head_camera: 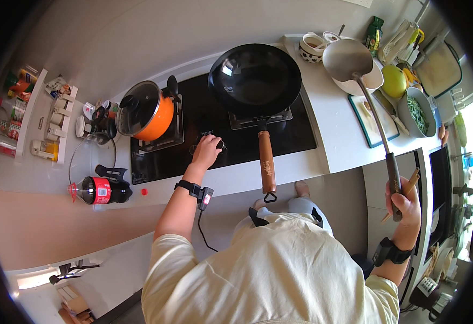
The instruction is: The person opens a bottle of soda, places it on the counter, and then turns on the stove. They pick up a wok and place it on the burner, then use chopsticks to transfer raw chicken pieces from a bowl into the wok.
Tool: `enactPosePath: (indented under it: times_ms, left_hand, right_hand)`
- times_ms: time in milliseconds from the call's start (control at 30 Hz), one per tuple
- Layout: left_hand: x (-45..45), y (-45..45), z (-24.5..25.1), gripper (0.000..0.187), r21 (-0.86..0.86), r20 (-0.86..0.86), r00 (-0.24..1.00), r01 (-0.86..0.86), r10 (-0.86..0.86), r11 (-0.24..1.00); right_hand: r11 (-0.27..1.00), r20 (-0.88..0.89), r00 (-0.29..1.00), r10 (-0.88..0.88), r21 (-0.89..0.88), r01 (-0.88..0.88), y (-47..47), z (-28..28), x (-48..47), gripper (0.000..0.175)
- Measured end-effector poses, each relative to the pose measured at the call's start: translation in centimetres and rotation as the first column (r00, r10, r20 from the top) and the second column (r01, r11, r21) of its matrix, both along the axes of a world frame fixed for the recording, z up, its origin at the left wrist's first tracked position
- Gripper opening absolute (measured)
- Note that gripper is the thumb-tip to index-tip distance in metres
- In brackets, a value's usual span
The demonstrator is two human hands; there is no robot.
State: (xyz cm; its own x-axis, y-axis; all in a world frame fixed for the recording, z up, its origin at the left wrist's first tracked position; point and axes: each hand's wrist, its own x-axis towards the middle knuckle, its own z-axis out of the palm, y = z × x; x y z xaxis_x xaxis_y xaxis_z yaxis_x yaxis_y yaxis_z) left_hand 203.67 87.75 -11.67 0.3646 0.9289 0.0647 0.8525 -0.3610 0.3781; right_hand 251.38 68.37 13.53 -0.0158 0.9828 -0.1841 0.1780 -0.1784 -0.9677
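My left hand (207, 151) has its fingers on a black control knob (220, 145) of the black glass gas hob (244, 146). My right hand (403, 201) grips the dark handle of a metal wok spatula (347, 60) together with wooden chopsticks (411, 180); the spatula's head is raised over the counter. A black wok (254, 77) sits on the right burner, its wooden handle (266, 162) towards me, and no food shows in it. On the left burner stands an orange pot (155, 121) with a glass lid (138, 106). No flame is visible.
A cola bottle (103, 190) lies at the left counter edge near a red cap (144, 192). On the right are a patterned pot (311, 52), a white bowl (376, 79), a cutting board (368, 133), a knife (384, 102) and a bowl of chopped greens (417, 115).
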Motion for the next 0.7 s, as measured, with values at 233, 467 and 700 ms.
enactPosePath:
  times_ms: [233,467,700]
  left_hand:
    - [-0.1,0.3,-1.0,0.033,0.05,-0.033,0.997,-0.067,0.069,0.996]
    - [1.2,-0.1,-0.2,0.029,0.044,-0.081,0.975,-0.205,0.208,0.978]
    - [1.9,0.0,0.5,0.033,-0.007,-0.139,0.938,-0.323,0.319,0.946]
  right_hand:
    - [1.0,-0.03,0.999,-0.012,0.0,0.012,0.0,-0.5,0.4,0.055]
    - [0.995,-0.041,0.995,0.095,-0.011,-0.095,1.4,-0.6,1.1,0.054]
    - [0.993,-0.057,0.992,0.112,-0.02,-0.114,1.9,-0.9,1.7,0.055]
